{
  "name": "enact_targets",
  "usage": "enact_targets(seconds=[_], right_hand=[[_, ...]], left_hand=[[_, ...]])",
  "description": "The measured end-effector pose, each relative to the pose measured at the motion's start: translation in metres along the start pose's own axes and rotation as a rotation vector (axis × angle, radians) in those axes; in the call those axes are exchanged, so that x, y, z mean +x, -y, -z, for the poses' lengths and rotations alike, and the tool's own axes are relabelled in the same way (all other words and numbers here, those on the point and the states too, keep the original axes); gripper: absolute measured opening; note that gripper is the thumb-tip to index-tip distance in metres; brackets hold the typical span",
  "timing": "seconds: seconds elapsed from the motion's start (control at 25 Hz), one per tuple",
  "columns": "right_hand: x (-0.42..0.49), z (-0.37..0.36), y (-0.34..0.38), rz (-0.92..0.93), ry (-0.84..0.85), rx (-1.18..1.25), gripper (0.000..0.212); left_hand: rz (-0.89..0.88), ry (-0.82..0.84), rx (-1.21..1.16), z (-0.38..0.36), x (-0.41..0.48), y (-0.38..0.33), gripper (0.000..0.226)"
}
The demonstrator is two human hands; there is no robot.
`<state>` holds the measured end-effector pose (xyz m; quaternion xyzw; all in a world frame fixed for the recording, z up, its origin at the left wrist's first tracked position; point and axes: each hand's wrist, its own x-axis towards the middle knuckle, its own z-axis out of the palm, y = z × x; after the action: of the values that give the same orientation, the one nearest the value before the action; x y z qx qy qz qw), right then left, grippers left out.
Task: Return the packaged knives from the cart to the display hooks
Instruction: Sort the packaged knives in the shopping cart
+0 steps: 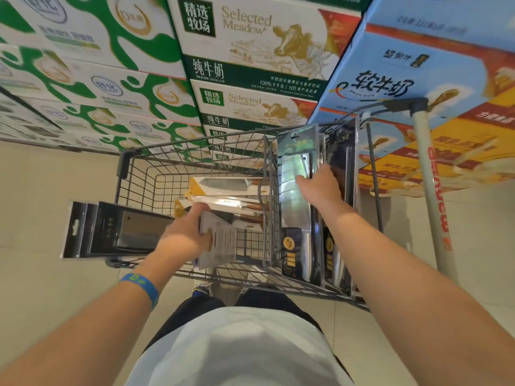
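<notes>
The task looks to be at its gathering stage, with nothing yet back on the hooks; no display hooks are in view at all, only stacked milk cartons point(250, 51) beyond the cart point(121, 165) and pale floor around it.

The person's left hand point(185, 232) is at the cart's near left corner; it grips a bundle of black packs point(119, 232) that juts out past the cart's left side, their hang-holes pointing away from the cart; its fingers point(202, 209) curl round the bundle's inner end and also lie against a grey pack point(217, 243) just inside the cart, though whether that pack is part of the bundle is hard to tell.

The right hand point(320, 188) reaches into the cart's narrow near-right compartment; its fingers point(302, 181) are bent over the edge of an upright cleaver pack point(298, 207) and seem to be gripping it; the thumb is hidden. More dark packs point(345, 168) stand behind it in the same compartment.

On the floor of the cart's main basket lie yellow boxed knives point(223, 185), untouched by either hand.

So, as a judgement: some packs are already in hand; one more is being taken; several wait in the cart; the walk to the display and all the hanging are left to do.
</notes>
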<state>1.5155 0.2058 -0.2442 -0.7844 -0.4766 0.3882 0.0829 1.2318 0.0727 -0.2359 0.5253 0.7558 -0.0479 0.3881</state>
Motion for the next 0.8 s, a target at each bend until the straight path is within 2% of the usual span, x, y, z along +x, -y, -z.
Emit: enact_targets(seconds=[0.16,0.36,0.52,0.6,0.72,0.8], right_hand=[[0.04,0.011,0.03,-0.108,0.003,0.182,0.074],[0.053,-0.004,0.025,-0.059,-0.082,0.037,0.077],[0.07,0.009,0.03,-0.123,-0.076,0.117,0.089],[0.075,0.015,0.035,-0.131,-0.135,0.125,0.084],[0.078,0.018,0.036,-0.102,-0.141,0.093,0.058],[0.075,0.02,0.034,-0.095,-0.11,0.13,0.061]], left_hand=[[-0.046,0.01,0.019,-0.02,-0.012,-0.01,0.054],[-0.052,0.013,-0.025,-0.024,-0.018,-0.007,0.058],[-0.06,0.002,-0.053,-0.023,-0.018,0.0,0.059],[-0.064,-0.006,-0.066,-0.023,-0.017,0.003,0.057],[-0.083,-0.013,-0.094,-0.023,-0.016,0.007,0.057],[-0.089,-0.014,-0.113,-0.023,-0.017,0.011,0.06]])
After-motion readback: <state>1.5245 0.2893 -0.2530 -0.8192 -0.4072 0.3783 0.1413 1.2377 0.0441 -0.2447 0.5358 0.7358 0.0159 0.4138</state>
